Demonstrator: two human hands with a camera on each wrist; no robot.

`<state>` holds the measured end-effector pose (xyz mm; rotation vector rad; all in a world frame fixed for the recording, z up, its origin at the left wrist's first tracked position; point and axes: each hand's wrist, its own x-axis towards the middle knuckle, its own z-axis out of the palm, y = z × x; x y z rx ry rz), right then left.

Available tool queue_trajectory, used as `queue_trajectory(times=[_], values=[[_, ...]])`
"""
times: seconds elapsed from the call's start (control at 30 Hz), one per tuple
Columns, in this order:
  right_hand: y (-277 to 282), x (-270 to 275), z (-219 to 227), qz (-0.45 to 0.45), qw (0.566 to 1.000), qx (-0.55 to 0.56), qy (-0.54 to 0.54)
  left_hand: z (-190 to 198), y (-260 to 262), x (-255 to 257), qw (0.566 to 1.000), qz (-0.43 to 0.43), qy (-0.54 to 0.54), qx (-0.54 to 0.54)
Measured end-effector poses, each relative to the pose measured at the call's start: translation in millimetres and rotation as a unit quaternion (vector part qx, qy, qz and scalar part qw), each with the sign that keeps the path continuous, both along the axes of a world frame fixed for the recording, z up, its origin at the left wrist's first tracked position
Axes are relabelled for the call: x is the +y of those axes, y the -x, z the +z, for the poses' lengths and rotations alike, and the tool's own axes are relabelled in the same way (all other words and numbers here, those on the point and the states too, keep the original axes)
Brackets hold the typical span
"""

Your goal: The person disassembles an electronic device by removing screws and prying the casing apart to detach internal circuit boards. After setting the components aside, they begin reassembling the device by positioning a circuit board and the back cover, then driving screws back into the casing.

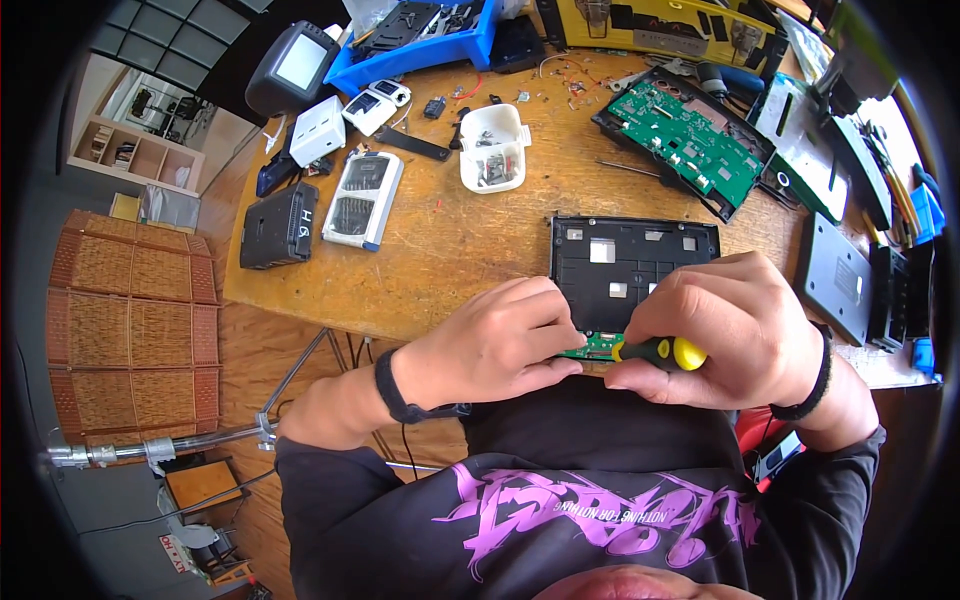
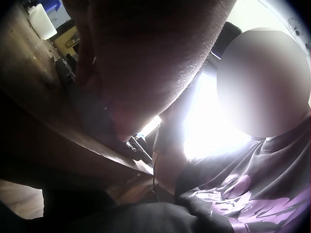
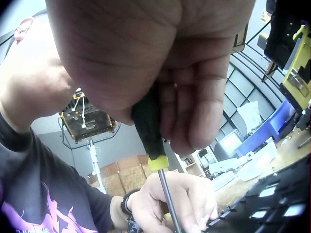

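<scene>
My right hand (image 1: 735, 320) grips the dark handle of a screwdriver (image 1: 655, 351) with a yellow end. In the right wrist view the screwdriver's metal shaft (image 3: 168, 196) points down past my left hand (image 3: 167, 196). A black plastic panel (image 1: 575, 280) with square cut-outs lies in front of my body. Along its near edge runs a narrow green circuit board (image 1: 602, 344). My left hand pinches the panel's near left edge, thumb below and fingers above, close to the screwdriver's tip. The tip itself is hidden in the head view.
A white two-part container (image 1: 493, 150) with small parts stands beyond the panel. At the right back lies a larger green circuit board (image 1: 690, 140) in a black housing. A blue bin (image 1: 415, 60), a yellow case (image 1: 660, 30) and several devices line the wooden table's edges.
</scene>
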<state>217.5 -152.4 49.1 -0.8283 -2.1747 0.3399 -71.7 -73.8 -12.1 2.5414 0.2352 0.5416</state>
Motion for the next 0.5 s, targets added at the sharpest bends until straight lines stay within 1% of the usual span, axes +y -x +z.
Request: queue_trajectory(times=[0.1, 0.17, 0.23, 0.27, 0.3, 0.37, 0.4, 0.43, 0.5], values=[[-3, 2, 0, -0.008, 1.000, 0.025, 0.001, 0, 0, 0, 1.000, 0.000, 0.001, 0.000], [-7, 3, 2, -0.011, 1.000, 0.016, 0.004, 0, -1, 0, 1.000, 0.002, -0.001, -0.004], [-11, 4, -1, -0.025, 0.999, 0.038, -0.002, 1, -1, 1, 1.000, 0.000, 0.004, -0.009], [-12, 2, -2, -0.056, 0.997, 0.045, 0.024, 1, -1, 0, 1.000, 0.000, 0.009, -0.008], [-13, 1, 1, -0.083, 0.996, 0.025, 0.014, 2, -2, 1, 1.000, -0.001, 0.001, -0.012], [-18, 4, 3, -0.081, 0.996, 0.018, -0.013, 2, -4, 3, 1.000, -0.007, 0.010, -0.015], [-20, 6, 7, -0.072, 0.997, 0.004, -0.026, 2, -4, 3, 1.000, -0.004, -0.011, -0.012], [-18, 3, 5, -0.079, 0.997, 0.026, 0.006, 2, -4, 2, 1.000, 0.000, -0.029, -0.008], [-16, 0, 5, -0.084, 0.996, 0.016, 0.025, 4, -2, 2, 1.000, 0.002, -0.015, 0.020]])
